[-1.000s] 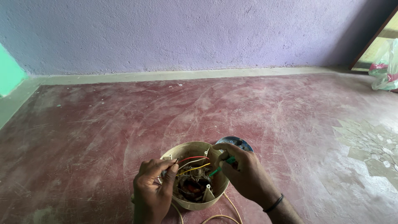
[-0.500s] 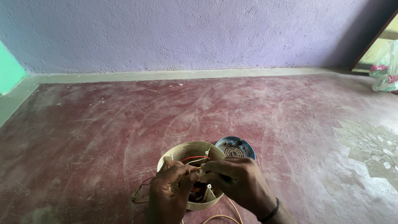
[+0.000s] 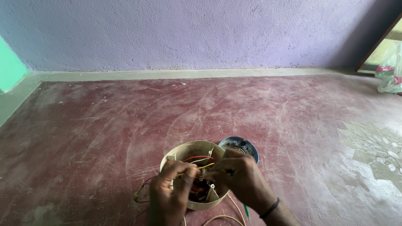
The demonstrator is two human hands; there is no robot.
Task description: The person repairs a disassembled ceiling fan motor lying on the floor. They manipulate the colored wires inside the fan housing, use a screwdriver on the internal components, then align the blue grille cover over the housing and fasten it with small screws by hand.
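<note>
housing: round cream appliance shell [image 3: 190, 157], lower centre of frame, on red floor [image 3: 104, 125], open side up | left hand [image 3: 169, 194]: pinched on yellow wire [image 3: 205, 166] at near-left rim | right hand [image 3: 240, 178]: fingers curled over right rim, its grip hidden | both equally close

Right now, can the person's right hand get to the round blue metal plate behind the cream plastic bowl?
Probably yes: the right hand sits just beside the blue plate, with nothing between them.

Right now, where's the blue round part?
In the head view, the blue round part lies on the red floor, low and right of centre, right behind the cream round housing and just above the right hand.
</note>
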